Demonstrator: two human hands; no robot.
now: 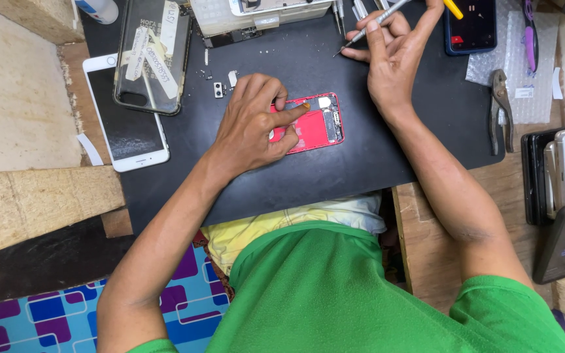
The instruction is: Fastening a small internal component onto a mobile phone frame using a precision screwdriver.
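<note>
A red opened phone body point(316, 124) lies on the black work mat point(335, 170) in the middle. My left hand point(253, 124) rests on its left half, fingers pressing down and the index finger stretched across the open inside. My right hand point(393, 49) hovers above and to the right of the phone, holding thin silver tweezers point(371, 25) whose tip points down-left at the mat. Small loose parts point(223, 84) lie on the mat left of the phone.
A white phone point(125, 127) lies screen-up at the left, overlapped by a clear phone case point(153, 55) with paper tape. A dark phone point(471, 26) and pliers point(499, 111) sit at the right. Several stacked phones point(564, 176) rest at the right edge. More tools stand at the back.
</note>
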